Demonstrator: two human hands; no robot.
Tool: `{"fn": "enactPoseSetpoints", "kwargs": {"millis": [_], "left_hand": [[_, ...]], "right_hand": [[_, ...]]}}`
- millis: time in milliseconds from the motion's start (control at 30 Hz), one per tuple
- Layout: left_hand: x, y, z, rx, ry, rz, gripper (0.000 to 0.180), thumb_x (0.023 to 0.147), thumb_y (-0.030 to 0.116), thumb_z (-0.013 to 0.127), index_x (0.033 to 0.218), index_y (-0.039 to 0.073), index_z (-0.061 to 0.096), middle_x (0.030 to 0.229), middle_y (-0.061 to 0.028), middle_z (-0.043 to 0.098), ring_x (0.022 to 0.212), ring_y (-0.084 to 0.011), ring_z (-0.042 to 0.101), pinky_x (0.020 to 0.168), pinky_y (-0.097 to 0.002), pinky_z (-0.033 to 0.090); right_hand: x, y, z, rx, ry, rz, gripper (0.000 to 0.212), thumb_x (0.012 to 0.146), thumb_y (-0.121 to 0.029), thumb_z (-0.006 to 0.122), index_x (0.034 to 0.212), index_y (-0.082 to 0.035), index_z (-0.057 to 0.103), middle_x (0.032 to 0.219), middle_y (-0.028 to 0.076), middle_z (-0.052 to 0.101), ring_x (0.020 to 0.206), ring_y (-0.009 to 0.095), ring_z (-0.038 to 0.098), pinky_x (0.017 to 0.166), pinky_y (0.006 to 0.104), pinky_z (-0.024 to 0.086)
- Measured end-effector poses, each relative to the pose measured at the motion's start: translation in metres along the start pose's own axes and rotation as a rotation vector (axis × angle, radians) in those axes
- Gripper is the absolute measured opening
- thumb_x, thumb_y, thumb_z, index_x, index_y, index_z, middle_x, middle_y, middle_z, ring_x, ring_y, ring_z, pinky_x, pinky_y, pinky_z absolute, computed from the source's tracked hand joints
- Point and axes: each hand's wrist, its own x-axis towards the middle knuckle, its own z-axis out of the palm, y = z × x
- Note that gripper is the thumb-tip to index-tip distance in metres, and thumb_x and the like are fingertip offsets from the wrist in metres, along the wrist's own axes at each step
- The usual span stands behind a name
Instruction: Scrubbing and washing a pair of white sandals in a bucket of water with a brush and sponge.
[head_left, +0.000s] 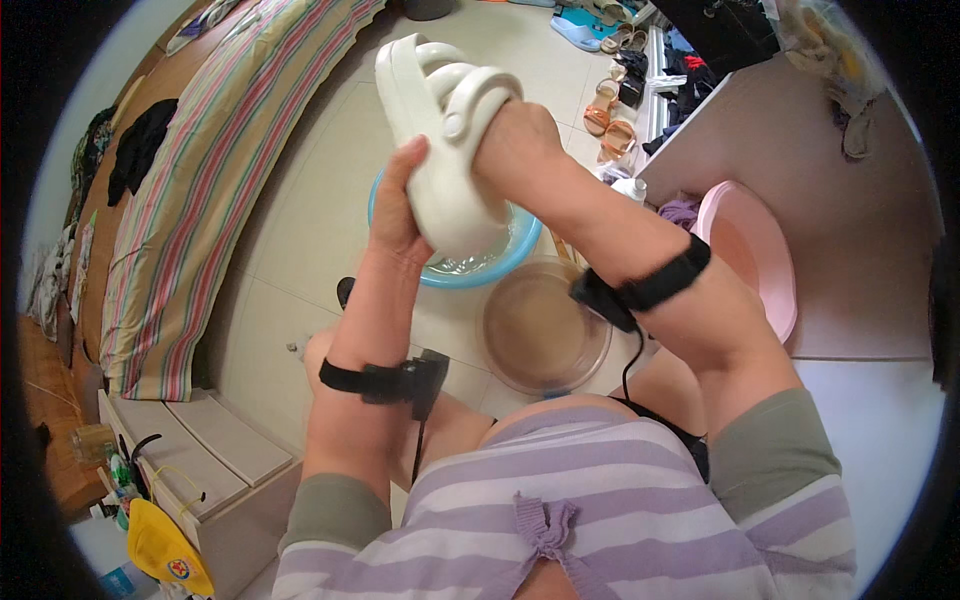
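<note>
A white clog [440, 190] with thick bands across its toe is raised over a blue basin [525, 250] that holds clear water. My left hand [405, 205] is closed on the clog's left side, with the thumb on top and the other fingers hidden behind it. My right hand [525, 140] reaches inside the clog's opening; its fingers are hidden by the shoe. Closer to my body, a translucent round basin [603, 345] with brownish, cloudy contents stands on the floor, partly under my right forearm.
A pink basin [780, 270] leans upright at the right beside purple cloth [682, 212]. Sandals [600, 108] and other footwear line the far right. On the left stand a bed with a striped cover [215, 190], a pale drawer unit [190, 450] and a yellow cap [160, 545].
</note>
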Motion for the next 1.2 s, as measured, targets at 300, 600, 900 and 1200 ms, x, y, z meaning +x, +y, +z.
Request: {"fn": "enactPoseSetpoints", "kwargs": {"millis": [300, 600, 900, 1200], "left_hand": [[0.004, 0.023, -0.023, -0.008, -0.04, 0.088, 0.062, 0.089, 0.041, 0.049, 0.136, 0.003, 0.039, 0.126, -0.018, 0.053, 0.112, -0.0309, 0.056, 0.096, -0.0425, 0.048], [-0.001, 0.036, -0.035, -0.11, -0.166, 0.071, 0.058, 0.09, 0.04, 0.047, 0.133, 0.0, 0.043, 0.122, -0.0179, 0.056, 0.109, -0.0302, 0.059, 0.094, -0.0424, 0.048], [0.004, 0.009, -0.011, -0.077, -0.072, 0.145, 0.053, 0.089, 0.034, 0.053, 0.129, -0.001, 0.045, 0.118, -0.0176, 0.059, 0.105, -0.0287, 0.06, 0.094, -0.0405, 0.048], [0.001, 0.023, -0.022, -0.192, -0.181, 0.123, 0.059, 0.087, 0.035, 0.054, 0.132, -0.001, 0.042, 0.122, -0.0182, 0.056, 0.108, -0.0294, 0.058, 0.094, -0.0406, 0.049]], "right_hand": [[-0.017, -0.019, 0.006, 0.643, 0.141, -0.035, 0.015, 0.085, -0.019, 0.052, 0.091, -0.01, 0.063, 0.079, 0.017, 0.066, 0.074, 0.036, 0.064, 0.064, 0.0465, 0.051], [-0.065, -0.016, -0.019, 0.603, 0.088, -0.291, 0.018, 0.085, -0.018, 0.053, 0.101, -0.016, 0.062, 0.074, 0.013, 0.065, 0.07, 0.034, 0.064, 0.059, 0.0434, 0.051], [-0.028, -0.01, -0.012, 0.233, 0.173, -0.06, 0.011, 0.079, -0.013, 0.057, 0.088, -0.009, 0.062, 0.072, 0.015, 0.066, 0.066, 0.032, 0.066, 0.059, 0.042, 0.052], [-0.041, -0.03, -0.027, 0.567, 0.188, -0.063, 0.014, 0.085, -0.02, 0.055, 0.086, -0.008, 0.061, 0.07, 0.018, 0.063, 0.065, 0.037, 0.062, 0.058, 0.0475, 0.048]]}}
